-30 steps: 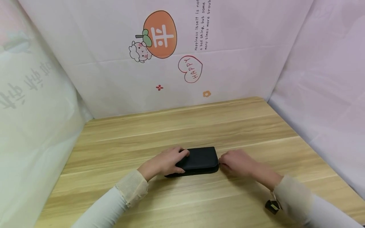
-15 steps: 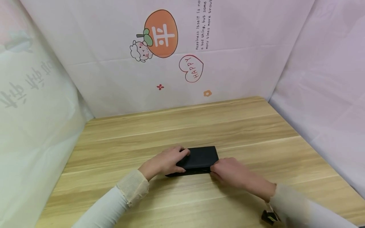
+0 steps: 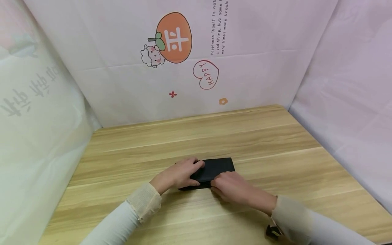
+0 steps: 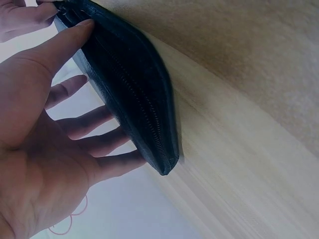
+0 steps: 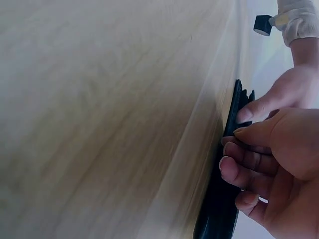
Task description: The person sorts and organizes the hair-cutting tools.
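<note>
A black zip wallet (image 3: 218,166) lies flat on the table, its long zipped side facing the person. My left hand (image 3: 179,173) holds the wallet's left part, fingers spread over the top and thumb against the zipped side. In the left wrist view the zipper teeth (image 4: 149,117) run along that side under the left thumb. My right hand (image 3: 234,189) is at the middle of the near side, close to the left thumb. Its thumb and forefinger pinch at the zipper there; the zipper pull itself is hidden by the fingers.
The wood-grain table (image 3: 147,143) reaches back to a white printed sheet (image 3: 122,92), with more sheets at the left and right. A small dark wrist-worn block (image 3: 272,232) hangs below the right sleeve.
My right hand has moved from the wallet's right end, round the near corner, and leftward along the zipped side to its middle. My left hand keeps its hold in place.
</note>
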`<state>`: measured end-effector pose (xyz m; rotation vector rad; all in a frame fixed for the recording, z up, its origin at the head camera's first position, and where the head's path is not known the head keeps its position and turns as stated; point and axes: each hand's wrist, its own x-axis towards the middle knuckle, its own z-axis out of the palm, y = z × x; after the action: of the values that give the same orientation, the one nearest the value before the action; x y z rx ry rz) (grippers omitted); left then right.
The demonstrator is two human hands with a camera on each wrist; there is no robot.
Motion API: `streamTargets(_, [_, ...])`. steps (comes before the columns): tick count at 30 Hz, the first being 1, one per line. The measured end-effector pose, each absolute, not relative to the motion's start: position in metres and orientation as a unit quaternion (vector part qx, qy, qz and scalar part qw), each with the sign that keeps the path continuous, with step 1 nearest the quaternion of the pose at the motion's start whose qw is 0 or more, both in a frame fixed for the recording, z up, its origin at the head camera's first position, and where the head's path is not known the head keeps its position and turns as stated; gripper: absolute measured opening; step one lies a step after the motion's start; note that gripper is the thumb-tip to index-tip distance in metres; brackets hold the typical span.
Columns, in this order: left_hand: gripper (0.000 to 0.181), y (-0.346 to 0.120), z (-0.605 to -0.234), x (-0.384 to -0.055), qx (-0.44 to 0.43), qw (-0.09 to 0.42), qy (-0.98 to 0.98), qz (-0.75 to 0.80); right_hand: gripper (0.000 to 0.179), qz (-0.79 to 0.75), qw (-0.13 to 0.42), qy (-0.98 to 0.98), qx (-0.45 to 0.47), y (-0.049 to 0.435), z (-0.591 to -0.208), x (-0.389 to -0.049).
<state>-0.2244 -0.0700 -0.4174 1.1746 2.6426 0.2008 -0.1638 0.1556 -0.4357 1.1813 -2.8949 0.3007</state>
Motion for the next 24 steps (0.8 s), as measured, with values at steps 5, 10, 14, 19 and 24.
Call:
streamTargets(5, [0.060,-0.070,-0.418,-0.224,0.407,0.117,0.902,0.082,0.027,0.105,-0.005,-0.923,0.371,0.156,-0.434,-0.163])
streamTargets(10, [0.057,-0.071,-0.422,-0.225,0.412,0.110,0.900,0.091,0.027,0.100,0.002,-0.924,0.370,0.162,-0.433,-0.163])
streamTargets(14, [0.057,-0.070,-0.421,-0.223,0.417,0.108,0.898,0.089,0.029,0.097,0.004,-0.924,0.371,0.165,-0.433,-0.162])
streamTargets(19, [0.056,-0.069,-0.419,-0.218,0.415,0.107,0.900,0.079,0.029,0.108,-0.006,-0.923,0.370,0.166,-0.433,-0.161])
streamTargets(24, [0.045,-0.062,-0.412,-0.204,0.444,0.110,0.882,0.112,0.030,0.134,-0.015,-0.921,0.366,0.167,-0.432,-0.161])
